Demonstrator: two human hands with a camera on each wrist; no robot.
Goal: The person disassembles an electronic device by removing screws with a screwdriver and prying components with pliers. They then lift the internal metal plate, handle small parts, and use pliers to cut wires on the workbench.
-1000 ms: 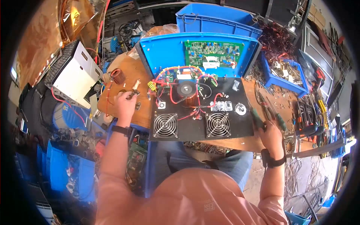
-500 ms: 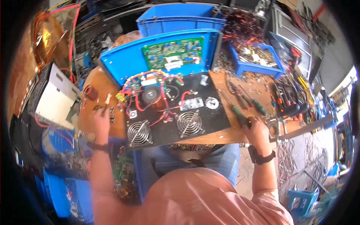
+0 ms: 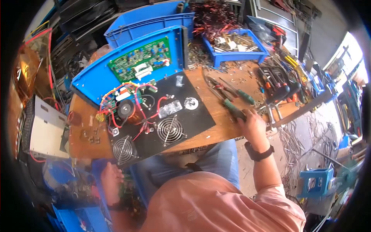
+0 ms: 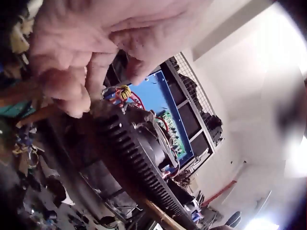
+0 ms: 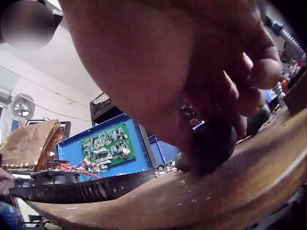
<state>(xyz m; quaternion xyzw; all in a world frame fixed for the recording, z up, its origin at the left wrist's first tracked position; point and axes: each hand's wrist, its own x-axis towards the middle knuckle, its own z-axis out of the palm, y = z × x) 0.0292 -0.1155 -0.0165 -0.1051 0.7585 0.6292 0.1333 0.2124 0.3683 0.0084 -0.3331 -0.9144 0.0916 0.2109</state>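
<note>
On the table's right side, my right hand (image 3: 253, 125) grips the handle end of a green-handled screwdriver (image 3: 232, 108); in the right wrist view its dark handle end (image 5: 213, 146) shows under the curled fingers. My left hand (image 3: 112, 179), blurred, hangs over the front edge of the table at the near left corner of an opened power unit, its fingers loosely bent with nothing visible in them. The unit's black base panel (image 3: 197, 120) carries two fan grilles, wiring and a round copper-wound transformer (image 3: 127, 110). Its blue cover (image 3: 91, 79) stands upright behind, with a green circuit board (image 3: 143, 60).
Beside the gripped screwdriver lie another green-handled screwdriver (image 3: 245, 96) and pliers (image 3: 228, 92). A blue tray (image 3: 239, 58) of metal scraps stands behind, with several hand tools (image 3: 274, 81) at the right. Small parts (image 3: 92, 137) and a copper coil (image 3: 75, 118) rest at the left.
My left hand has left the small parts at the table's left and moved down toward me, past the front edge. The head view has turned right. My right hand stays at the screwdriver.
</note>
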